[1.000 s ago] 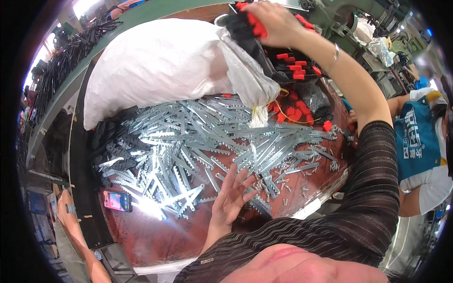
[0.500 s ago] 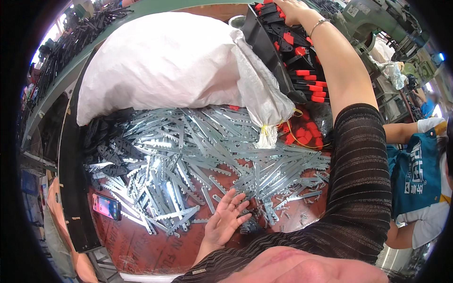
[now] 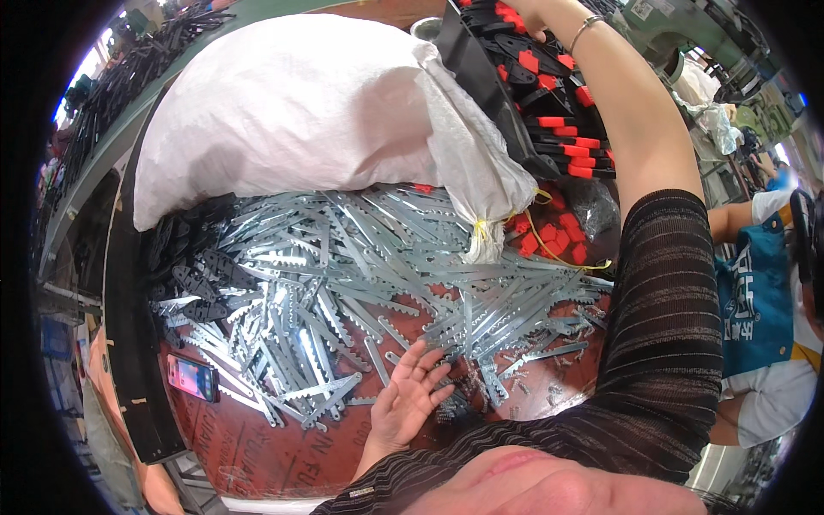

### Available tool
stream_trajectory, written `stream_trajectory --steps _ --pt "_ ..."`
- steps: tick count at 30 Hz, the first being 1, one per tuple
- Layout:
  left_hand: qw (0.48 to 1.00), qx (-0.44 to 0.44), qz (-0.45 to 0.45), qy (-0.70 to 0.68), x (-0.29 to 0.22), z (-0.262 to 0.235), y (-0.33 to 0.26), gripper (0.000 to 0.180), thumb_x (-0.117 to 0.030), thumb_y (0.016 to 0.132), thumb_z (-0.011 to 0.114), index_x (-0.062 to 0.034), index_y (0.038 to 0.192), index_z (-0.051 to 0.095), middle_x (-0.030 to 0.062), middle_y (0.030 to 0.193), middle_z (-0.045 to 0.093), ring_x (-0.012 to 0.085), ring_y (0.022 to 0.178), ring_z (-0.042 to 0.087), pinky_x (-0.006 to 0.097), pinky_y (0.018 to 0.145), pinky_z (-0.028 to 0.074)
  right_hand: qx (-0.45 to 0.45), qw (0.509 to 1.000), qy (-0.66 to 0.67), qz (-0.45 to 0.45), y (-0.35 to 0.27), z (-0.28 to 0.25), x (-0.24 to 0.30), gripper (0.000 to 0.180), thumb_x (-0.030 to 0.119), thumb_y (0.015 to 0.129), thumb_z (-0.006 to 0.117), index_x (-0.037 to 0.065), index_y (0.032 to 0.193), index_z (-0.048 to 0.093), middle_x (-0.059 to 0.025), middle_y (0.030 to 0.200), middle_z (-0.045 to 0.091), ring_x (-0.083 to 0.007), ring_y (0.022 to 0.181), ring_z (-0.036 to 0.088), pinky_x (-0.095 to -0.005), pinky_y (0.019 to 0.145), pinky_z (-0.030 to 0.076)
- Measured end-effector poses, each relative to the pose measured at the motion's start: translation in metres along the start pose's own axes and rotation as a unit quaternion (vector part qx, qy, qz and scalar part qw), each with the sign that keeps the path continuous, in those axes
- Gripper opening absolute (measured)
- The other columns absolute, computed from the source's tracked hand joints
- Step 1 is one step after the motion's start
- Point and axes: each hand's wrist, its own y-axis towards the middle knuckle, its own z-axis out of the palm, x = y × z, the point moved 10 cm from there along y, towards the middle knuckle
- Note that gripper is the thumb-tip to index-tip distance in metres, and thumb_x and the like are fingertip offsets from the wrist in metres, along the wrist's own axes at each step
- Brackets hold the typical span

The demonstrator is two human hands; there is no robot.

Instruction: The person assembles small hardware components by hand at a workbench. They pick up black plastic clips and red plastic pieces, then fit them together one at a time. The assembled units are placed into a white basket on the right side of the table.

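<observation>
My left hand (image 3: 407, 402) rests palm up at the table's near middle, fingers spread and loosely bent, holding nothing. Just beyond its fingertips lies a heap of notched flat metal strips (image 3: 343, 300). Tiny springs (image 3: 515, 403) are scattered to its right. My right arm stretches far forward, and my right hand (image 3: 534, 12) is at the top edge, over a black bin (image 3: 481, 77). That bin holds black parts with red ends (image 3: 577, 153). The picture's edge cuts off part of the right hand, so its grip does not show.
A big white sack (image 3: 300, 112) lies across the far side, its tied neck toward me. Loose red pieces (image 3: 562, 236) sit beside it. Black plastic parts (image 3: 202, 283) and a phone (image 3: 193, 378) are at the left. Another person (image 3: 764, 309) is on the right.
My right arm has shifted slightly right, the hand staying over the bin at the top edge. The left hand has hardly moved. The view has tilted a little.
</observation>
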Motion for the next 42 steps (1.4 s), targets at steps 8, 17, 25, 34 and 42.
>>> stream_trajectory --steps 8,17,25,34,42 --pt "1.0 -0.022 0.012 0.0 -0.001 -0.009 -0.005 0.074 -0.041 0.084 0.058 -0.0109 0.142 0.023 0.012 0.137 0.038 0.027 0.123 0.041 0.044 0.1 0.038 -0.05 0.998 0.02 -0.027 0.0 -0.002 0.018 0.063 0.015 0.068 0.062 0.018 0.129 0.045 -0.0123 0.111 0.059 -0.0306 0.1 0.056 -0.0381 0.085 0.046" --pt "0.999 0.002 0.031 -0.005 -0.003 -0.004 -0.005 0.068 -0.037 0.086 0.056 -0.0108 0.141 0.026 0.0124 0.137 0.038 0.0268 0.123 0.041 0.044 0.1 0.037 -0.28 0.947 0.107 -0.113 -0.031 -0.045 0.027 0.057 0.012 0.07 0.06 0.013 0.126 0.048 -0.0147 0.111 0.057 -0.0308 0.102 0.055 -0.0381 0.088 0.044" --pt "0.992 -0.017 0.072 0.099 -0.011 0.005 -0.015 0.075 -0.041 0.083 0.06 -0.0088 0.141 0.024 0.0106 0.136 0.037 0.0237 0.119 0.043 0.04 0.099 0.037 -0.53 0.774 0.286 -0.196 -0.201 -0.114 0.099 0.05 0.008 0.071 0.057 0.006 0.12 0.051 -0.0177 0.111 0.056 -0.0313 0.104 0.053 -0.0384 0.091 0.042" --pt "0.985 0.078 0.076 0.136 -0.007 0.033 -0.001 0.058 -0.034 0.09 0.052 -0.0076 0.137 0.031 0.0103 0.129 0.044 0.0215 0.115 0.047 0.039 0.097 0.04 -0.321 0.785 0.53 0.003 -0.455 0.048 0.141 0.029 0.002 0.069 0.061 0.006 0.099 0.061 -0.0101 0.095 0.061 -0.0257 0.087 0.058 -0.0327 0.078 0.045" --pt "0.903 0.242 0.154 0.318 0.012 0.197 -0.118 0.03 -0.015 0.086 0.054 -0.0015 0.113 0.049 0.011 0.103 0.054 0.0192 0.089 0.054 0.035 0.081 0.045 -0.109 0.8 0.57 0.154 -0.54 0.146 0.178 0.012 0.008 0.077 0.061 0.008 0.089 0.059 -0.0038 0.078 0.057 -0.0173 0.062 0.057 -0.0285 0.059 0.045"
